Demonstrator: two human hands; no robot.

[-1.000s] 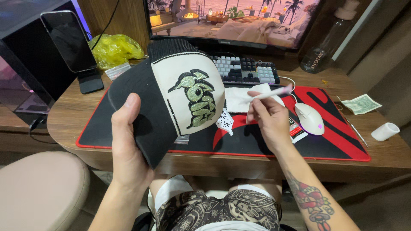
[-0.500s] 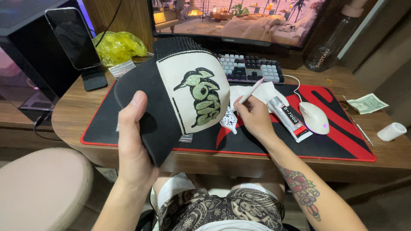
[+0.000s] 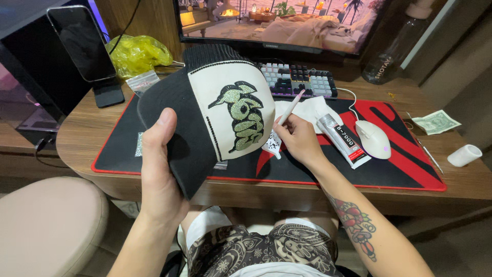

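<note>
Left hand [image 3: 161, 174] grips the black brim of a cap [image 3: 215, 110], thumb on top, holding it tilted above the near edge of the red-and-black desk mat [image 3: 410, 169] with its cream front panel and green rhinestone design turned toward the camera. Right hand [image 3: 300, 141], just right of the cap and close beside it, pinches a thin pink stick [image 3: 290, 106] whose tip slants up over a white cloth [image 3: 312, 109]. A glue tube [image 3: 342, 139] lies on the mat just right of that hand, a white mouse [image 3: 374, 139] beyond it.
</note>
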